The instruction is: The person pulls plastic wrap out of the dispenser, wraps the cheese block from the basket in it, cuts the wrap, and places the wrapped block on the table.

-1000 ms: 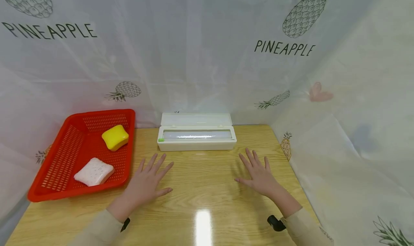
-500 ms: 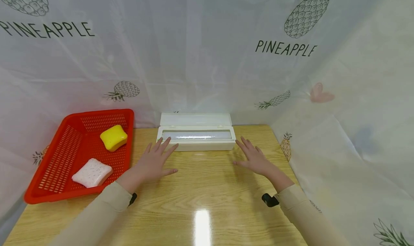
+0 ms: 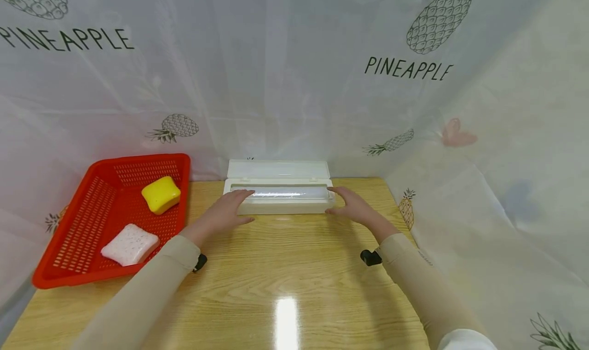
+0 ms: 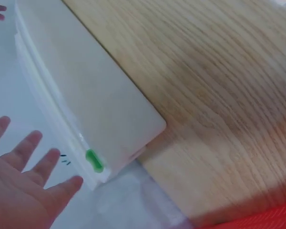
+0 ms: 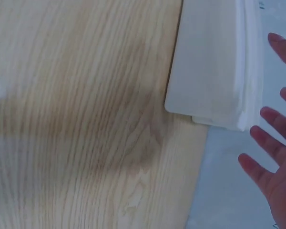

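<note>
Hovering with fingers (image 4: 45,164) spread, both hands (image 3: 223,212) (image 3: 353,206) flank opposite ends of the open white box (image 3: 287,207).

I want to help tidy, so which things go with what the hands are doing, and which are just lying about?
Seems part of the job:
open white box
shiny roll inside it
left hand, near the left end
right hand, near the right end

Probably just lying about:
red basket
yellow block inside it
speckled white block inside it
</note>
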`<state>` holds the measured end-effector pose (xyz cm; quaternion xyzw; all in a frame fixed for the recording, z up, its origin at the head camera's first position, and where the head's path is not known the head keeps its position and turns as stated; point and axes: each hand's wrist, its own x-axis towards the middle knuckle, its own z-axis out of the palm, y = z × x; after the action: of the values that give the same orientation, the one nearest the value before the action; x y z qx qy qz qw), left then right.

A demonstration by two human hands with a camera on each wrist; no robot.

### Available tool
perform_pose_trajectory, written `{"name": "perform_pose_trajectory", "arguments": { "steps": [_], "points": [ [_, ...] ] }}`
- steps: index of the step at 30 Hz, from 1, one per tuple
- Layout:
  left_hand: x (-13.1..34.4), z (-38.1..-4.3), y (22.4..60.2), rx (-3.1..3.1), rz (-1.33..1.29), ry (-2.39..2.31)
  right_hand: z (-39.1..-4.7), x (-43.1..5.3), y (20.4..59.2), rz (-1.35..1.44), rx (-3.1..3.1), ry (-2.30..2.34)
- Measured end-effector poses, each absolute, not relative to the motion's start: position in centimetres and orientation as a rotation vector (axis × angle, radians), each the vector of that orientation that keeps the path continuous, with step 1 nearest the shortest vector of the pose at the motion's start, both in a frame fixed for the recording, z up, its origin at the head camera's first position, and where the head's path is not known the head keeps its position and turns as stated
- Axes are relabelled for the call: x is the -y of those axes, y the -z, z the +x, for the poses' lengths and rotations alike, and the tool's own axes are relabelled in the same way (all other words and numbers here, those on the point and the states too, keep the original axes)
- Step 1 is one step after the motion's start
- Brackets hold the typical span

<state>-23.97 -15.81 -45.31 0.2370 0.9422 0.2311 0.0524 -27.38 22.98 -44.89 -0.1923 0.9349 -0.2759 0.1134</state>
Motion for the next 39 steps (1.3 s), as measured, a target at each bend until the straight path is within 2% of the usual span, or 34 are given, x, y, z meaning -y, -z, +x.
{"name": "perform_pose_trajectory", "arguments": {
  "steps": [14, 27, 35, 39],
  "points": [
    [15.9, -25.5, 44.8, -2.690, 0.541, -1.001, -31.0, -21.9, 46.4, -0.507, -2.749, 0.907],
    [16.9, -26.6, 44.9, -2.673, 0.528, -1.025, -32.9, -21.7, 48.1, -0.581, -2.842, 0.852],
    [16.9, -27.5, 45.1, -2.698, 0.512, -0.994, -33.0, -22.0, 48.5, -0.281, -2.736, 1.211],
    [16.9, -27.9, 45.2, -2.696, 0.473, -1.002, -33.3, -21.8, 49.1, -0.232, -2.674, 1.371]
  ]
}}
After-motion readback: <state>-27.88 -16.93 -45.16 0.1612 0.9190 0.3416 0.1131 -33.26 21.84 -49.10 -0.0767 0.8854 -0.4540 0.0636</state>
